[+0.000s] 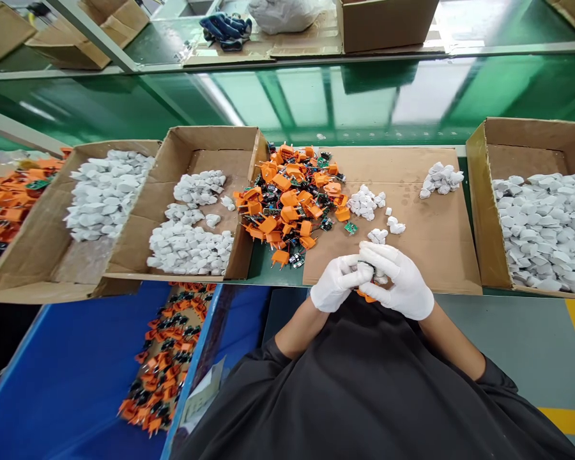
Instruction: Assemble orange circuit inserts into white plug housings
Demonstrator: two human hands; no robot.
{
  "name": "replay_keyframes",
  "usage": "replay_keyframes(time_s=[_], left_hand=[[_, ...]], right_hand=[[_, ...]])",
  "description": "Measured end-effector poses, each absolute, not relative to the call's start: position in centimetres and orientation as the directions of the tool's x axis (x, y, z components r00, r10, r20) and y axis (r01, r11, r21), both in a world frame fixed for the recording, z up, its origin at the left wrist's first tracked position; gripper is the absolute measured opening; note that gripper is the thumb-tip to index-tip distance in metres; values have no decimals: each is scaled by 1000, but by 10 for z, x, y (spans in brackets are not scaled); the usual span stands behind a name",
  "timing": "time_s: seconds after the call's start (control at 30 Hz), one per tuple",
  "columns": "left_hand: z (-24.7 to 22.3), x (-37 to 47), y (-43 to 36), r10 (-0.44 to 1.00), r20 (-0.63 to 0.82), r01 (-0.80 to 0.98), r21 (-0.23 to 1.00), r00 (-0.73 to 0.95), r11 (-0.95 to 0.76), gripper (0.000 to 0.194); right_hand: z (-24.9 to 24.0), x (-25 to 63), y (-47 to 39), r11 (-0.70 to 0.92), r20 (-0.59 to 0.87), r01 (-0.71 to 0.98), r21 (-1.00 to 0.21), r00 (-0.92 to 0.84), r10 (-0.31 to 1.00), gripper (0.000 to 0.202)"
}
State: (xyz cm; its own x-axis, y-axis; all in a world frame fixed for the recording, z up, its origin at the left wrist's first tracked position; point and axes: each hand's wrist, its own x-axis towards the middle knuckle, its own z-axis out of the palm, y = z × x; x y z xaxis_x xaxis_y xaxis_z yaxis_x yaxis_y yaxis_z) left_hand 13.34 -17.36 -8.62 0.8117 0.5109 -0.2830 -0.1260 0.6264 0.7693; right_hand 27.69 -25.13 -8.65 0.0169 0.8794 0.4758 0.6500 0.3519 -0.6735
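Note:
Both of my hands wear white gloves and meet in front of my chest at the near edge of a flat cardboard sheet (431, 255). My left hand (338, 281) and my right hand (402, 281) are closed around an orange plug housing (365, 296) with a dark part at its top. Fingers hide most of it. Just beyond my fingertips lie small white pieces (377, 236) and a green circuit board (350, 227). A heap of orange plug housings with circuit boards (287, 198) is piled left of my hands.
Cardboard boxes of white pieces stand at the left (242, 255) and right (496, 255). More small white piles (441, 179) lie on the sheet. Below left, a blue bin (76, 370) sits beside a strip of orange plug parts (163, 364). A shelf above holds blue gloves (226, 29).

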Motion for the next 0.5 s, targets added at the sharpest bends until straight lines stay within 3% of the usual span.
replay_keyframes(time_s=[0.23, 0.4, 0.5], left_hand=[[-93, 135, -176, 556, -266, -142, 799, 787, 584, 39], [-95, 136, -177, 594, -292, -143, 805, 750, 576, 39], [-94, 136, -177, 552, -314, -108, 792, 772, 600, 40]], right_hand=[[-78, 275, -252, 322, 441, 698, -640, -9, 897, 33], [-81, 277, -252, 357, 435, 612, -706, -22, 900, 51], [-81, 281, -251, 359, 421, 610, -706, -46, 906, 46]])
